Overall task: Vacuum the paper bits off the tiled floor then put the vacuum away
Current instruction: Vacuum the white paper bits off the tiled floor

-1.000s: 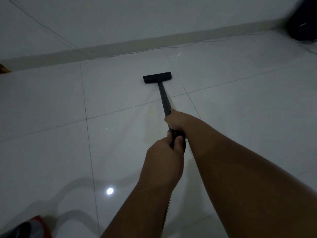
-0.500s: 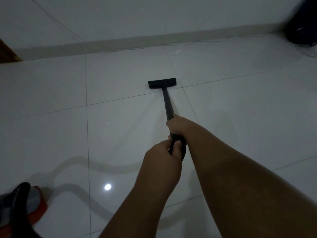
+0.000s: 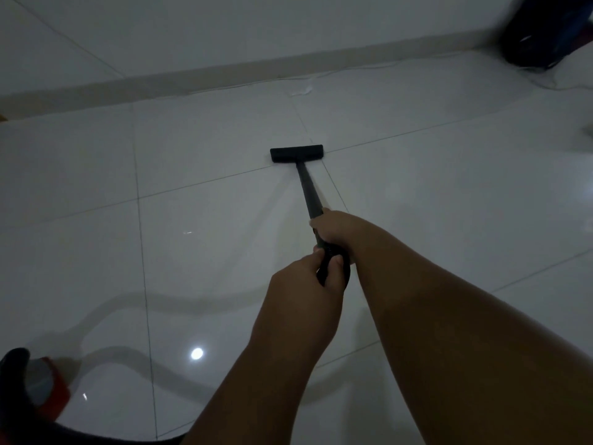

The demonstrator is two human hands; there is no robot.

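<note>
In a dim room, the red-and-grey vacuum canister (image 3: 56,395) sits at the lower left edge of my view on the glossy white tiled floor (image 3: 208,258). Its black hose (image 3: 16,412) curves along the bottom of the frame. A round reflection of a light (image 3: 196,353) shines on the tile between the canister and my forearms. My left hand (image 3: 305,284) grips the black handle at the near end of the vacuum wand (image 3: 309,191), fingers curled fully round it and the thumb lying over the top. Just ahead of it, my right hand (image 3: 333,229) is wrapped tightly round the wand as well, knuckles up, with both arms stretched forward. The wand slopes down and away from me to the flat black floor nozzle (image 3: 296,154), which lies on the tiles with its right end at a crossing of grout lines. Well beyond the nozzle, a small white scrap (image 3: 301,90), apparently a paper bit, lies near the pale skirting board (image 3: 224,77). A thin white cable (image 3: 369,69) runs along the foot of the wall beside it. In the far right corner stands a bulky dark object (image 3: 539,33), too shadowed for me to tell what it is.
</note>
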